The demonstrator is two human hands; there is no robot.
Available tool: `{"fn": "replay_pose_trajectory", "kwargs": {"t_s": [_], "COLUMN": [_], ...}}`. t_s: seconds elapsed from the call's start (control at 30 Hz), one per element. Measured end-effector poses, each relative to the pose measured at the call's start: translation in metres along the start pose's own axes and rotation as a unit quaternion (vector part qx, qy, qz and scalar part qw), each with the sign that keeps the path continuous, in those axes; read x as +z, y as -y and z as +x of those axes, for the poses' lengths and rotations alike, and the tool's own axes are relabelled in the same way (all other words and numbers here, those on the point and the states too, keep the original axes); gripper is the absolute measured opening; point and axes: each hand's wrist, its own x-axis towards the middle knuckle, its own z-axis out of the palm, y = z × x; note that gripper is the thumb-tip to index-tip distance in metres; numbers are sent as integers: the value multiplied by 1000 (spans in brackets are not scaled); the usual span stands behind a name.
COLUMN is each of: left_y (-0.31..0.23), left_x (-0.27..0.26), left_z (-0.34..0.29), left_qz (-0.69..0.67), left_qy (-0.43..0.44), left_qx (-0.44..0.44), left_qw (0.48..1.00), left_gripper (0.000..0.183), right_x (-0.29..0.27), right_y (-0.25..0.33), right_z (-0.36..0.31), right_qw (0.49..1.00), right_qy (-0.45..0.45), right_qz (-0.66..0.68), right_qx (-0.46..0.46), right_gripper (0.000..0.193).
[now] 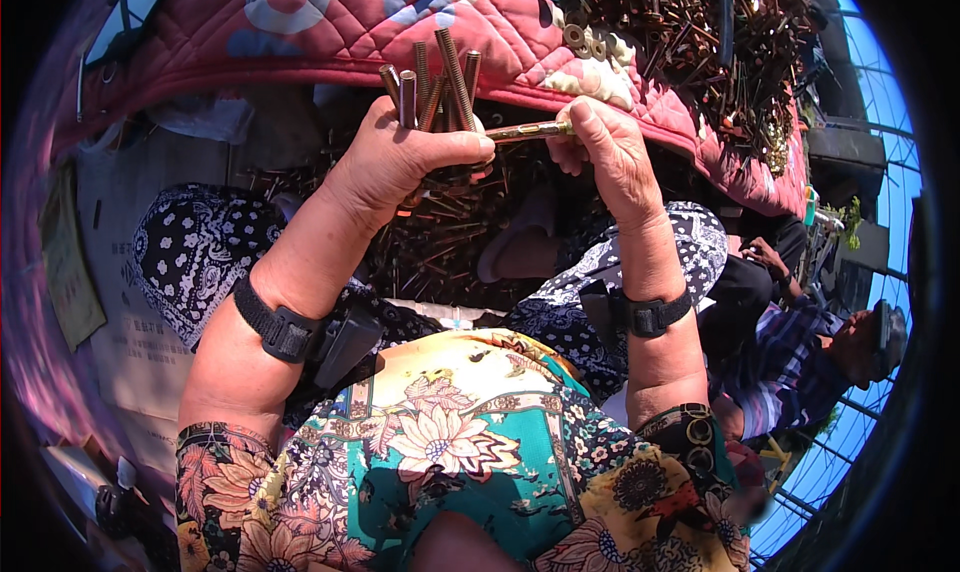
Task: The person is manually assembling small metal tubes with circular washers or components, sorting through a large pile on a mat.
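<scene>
My left hand (392, 162) is closed around a bundle of several long rusty threaded bolts (440, 80) that stick up out of the fist. My right hand (608, 150) pinches a single brass-coloured bolt (530, 130) lying sideways, its tip touching the left thumb. Both wrists wear black straps. Below the hands a heap of loose bolts (450, 234) lies between my knees.
A pink quilted cloth (380, 32) spreads ahead, with a large pile of rusty bolts and washers (700, 32) on its right part. A person in a striped shirt (790, 357) sits at the right. Cardboard (130, 272) lies at the left.
</scene>
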Motion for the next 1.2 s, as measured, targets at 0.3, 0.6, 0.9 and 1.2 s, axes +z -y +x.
{"fn": "replay_pose_trajectory", "kwargs": {"t_s": [0.3, 0.6, 0.9, 1.2], "left_y": [2, 7, 3, -1], "left_x": [4, 6, 11, 12], "left_z": [6, 10, 7, 5], "left_qz": [22, 74, 0, 46], "left_qy": [29, 20, 35, 51], "left_qx": [25, -3, -31, -2], "left_qw": [999, 997, 999, 998], "left_gripper": [18, 19, 19, 20], "right_x": [-13, -23, -28, -38], "right_y": [-8, -7, -7, 7], "right_z": [-10, -17, -23, -25], "right_qw": [996, 999, 962, 968], "right_qy": [24, 31, 19, 96], "right_qz": [-64, -35, -195, -232], "right_qx": [-63, -20, -188, -32], "right_gripper": [35, 26, 12, 18]}}
